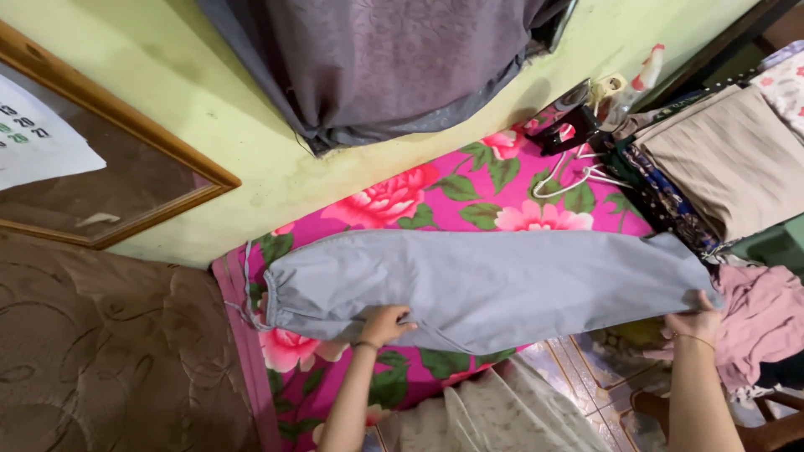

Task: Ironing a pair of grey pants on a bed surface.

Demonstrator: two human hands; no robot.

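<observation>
A pair of light grey trousers [494, 285] lies flat and lengthwise on a pink floral cloth [469, 188], its gathered waistband at the left. My left hand [383, 324] presses flat on the near edge of the trousers, about a third of the way from the waistband. At the right, my right hand [697, 319] pinches the leg end of the trousers.
A stack of folded clothes [729, 159] sits at the right, with a pink garment [758, 322] below it. White hangers [578, 172] and a dark iron [565, 125] lie at the far edge. A grey curtain [377, 67] hangs on the green wall. A brown mattress [109, 351] is at the left.
</observation>
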